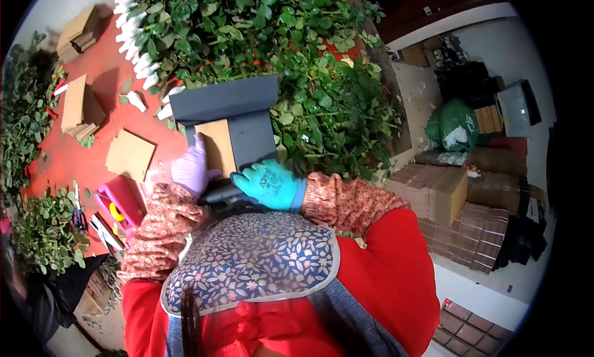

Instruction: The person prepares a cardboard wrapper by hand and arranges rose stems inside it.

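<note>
A dark wrapping sheet [255, 137] with a folded-over top flap lies on the red table in front of me. On it rests a tan cardboard piece [216, 145]. My left hand [193, 168], in a purple glove, grips the cardboard's lower left corner, index finger stretched along the edge and thumb across the bottom. In a teal glove, my right hand [269, 182] is closed at the sheet's lower right edge, its fingertips bent over the dark material. Part of the sheet's near end is hidden by my hands and apron.
Leafy green stems [247, 35] with white-wrapped ends pile at the back. Cardboard stacks [77, 106] and a loose cardboard square [130, 154] lie left, near a pink container [120, 202] and scissors [78, 216]. Boxes [448, 193] and a green sack [453, 125] stand right.
</note>
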Available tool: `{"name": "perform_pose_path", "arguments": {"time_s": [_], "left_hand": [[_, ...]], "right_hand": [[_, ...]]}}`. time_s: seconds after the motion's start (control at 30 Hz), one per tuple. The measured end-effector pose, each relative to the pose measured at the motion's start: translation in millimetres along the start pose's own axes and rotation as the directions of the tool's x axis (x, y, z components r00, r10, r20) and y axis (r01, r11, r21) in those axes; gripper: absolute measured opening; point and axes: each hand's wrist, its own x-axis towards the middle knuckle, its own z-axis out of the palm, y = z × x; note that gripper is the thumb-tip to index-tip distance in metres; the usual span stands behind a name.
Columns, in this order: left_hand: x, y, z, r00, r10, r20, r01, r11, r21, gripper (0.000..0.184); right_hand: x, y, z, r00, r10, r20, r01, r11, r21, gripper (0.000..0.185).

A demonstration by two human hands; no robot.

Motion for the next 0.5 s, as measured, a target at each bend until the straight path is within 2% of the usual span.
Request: {"name": "perform_pose_path", "arguments": {"time_s": [0.03,0.07,0.1,0.17,0.2,0.23,0.27,0.3,0.33,0.37,0.4,0.43,0.47,0.5], "left_hand": [[-2.8,1.9,-4.7,0.999,-0.026,0.019,0.026,1.0,0.004,0.111],[-1.9,-6.7,11.2,0.989,0.069,-0.133,-0.056,0.994,0.098,0.113],[1.4,-13.3,20.4,0.983,0.092,-0.157,-0.084,0.995,0.061,0.112],[1.2,-11.2,18.8,0.989,0.058,-0.136,-0.053,0.998,0.038,0.111],[-4.6,-0.9,4.6,0.99,0.032,-0.134,-0.025,0.998,0.054,0.11],[-5.3,2.0,-1.4,0.994,0.007,-0.106,-0.007,1.0,0.004,0.108],[-2.3,2.3,-7.2,0.991,0.006,-0.133,-0.011,0.999,-0.038,0.107],[-5.4,4.7,-11.5,0.987,0.016,-0.16,-0.028,0.997,-0.071,0.106],[-4.3,5.5,-14.1,0.996,-0.011,-0.085,0.002,0.994,-0.113,0.108],[-5.0,7.4,-14.4,0.998,-0.021,-0.067,0.013,0.993,-0.115,0.108],[-4.4,7.3,-13.2,0.996,0.023,-0.091,-0.03,0.997,-0.077,0.106],[-3.9,6.3,-12.8,0.991,0.069,-0.115,-0.073,0.997,-0.037,0.104],[-2.7,4.4,-12.9,0.984,0.123,-0.125,-0.127,0.992,-0.021,0.1],[-1.1,4.1,-12.8,0.987,0.114,-0.116,-0.118,0.993,-0.023,0.1]], "right_hand": [[-0.9,1.4,-7.4,1.0,-0.015,-0.014,0.016,0.998,0.056,0.047],[-1.7,3.3,-18.6,1.0,-0.004,-0.01,0.006,0.982,0.19,0.055],[-0.6,7.7,-31.7,0.999,0.028,0.025,-0.034,0.949,0.315,0.055],[3.8,24.3,-49.4,0.986,0.012,0.168,-0.099,0.848,0.52,0.044],[-0.1,35.6,-50.5,0.996,-0.025,0.081,-0.034,0.757,0.653,0.036],[4.7,46.8,-71.4,0.981,-0.116,0.154,0.004,0.809,0.587,0.032],[10.3,77.5,-101.9,0.985,-0.147,0.093,0.025,0.649,0.76,0.029],[13.8,98.7,-119.0,0.993,-0.115,0.031,0.041,0.574,0.818,0.035],[17.4,120.0,-136.1,0.996,-0.082,-0.03,0.067,0.496,0.865,0.043],[25.2,137.1,-132.8,0.989,0.127,-0.08,0.019,0.42,0.908,0.036],[33.1,154.3,-129.4,0.935,0.331,-0.126,0.011,0.327,0.945,0.03],[50.4,169.4,-135.7,0.872,0.475,-0.116,-0.087,0.384,0.919,0.025],[66.9,187.6,-128.9,0.84,0.465,-0.28,-0.137,0.681,0.72,0.025],[79.5,203.0,-116.1,0.859,0.42,-0.294,-0.146,0.75,0.645,0.027]]}}
